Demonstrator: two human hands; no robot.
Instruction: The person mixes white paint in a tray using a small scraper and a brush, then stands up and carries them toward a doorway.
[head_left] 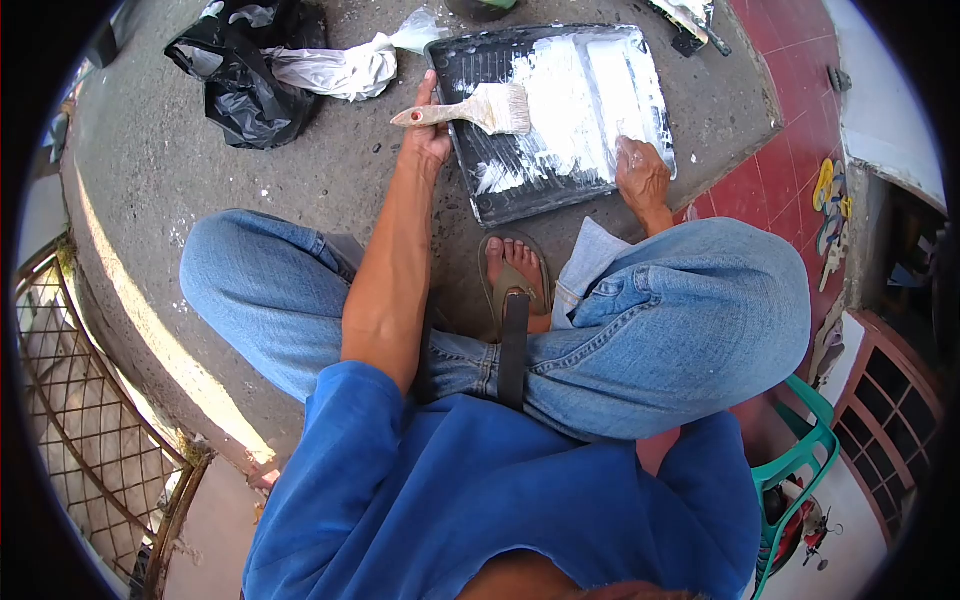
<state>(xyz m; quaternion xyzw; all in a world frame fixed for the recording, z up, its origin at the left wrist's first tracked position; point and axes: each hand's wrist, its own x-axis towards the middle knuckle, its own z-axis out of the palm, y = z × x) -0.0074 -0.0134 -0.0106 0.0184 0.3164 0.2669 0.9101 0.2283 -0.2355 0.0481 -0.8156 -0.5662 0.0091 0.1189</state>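
A black paint tray (487, 208), smeared with thick white paint, lies on the concrete in front of my feet. My left hand (430, 140) grips its left edge; one finger points up along the side and the others are partly hidden. A wide paintbrush (490, 108) with a pale, paint-stained handle rests across that edge, its bristles over the tray and its handle crossing above my left hand. At the near right corner, my right hand (645, 178) is closed on the tray's rim, with whitened fingertips on the painted inside.
Left of the tray are a black plastic bag (255, 100) and a crumpled white bag (345, 68). A paint-covered tool (692, 22) lies at the upper right. Red tiles (785, 160), flip-flops (828, 205) and a green plastic chair (800, 450) are on the right.
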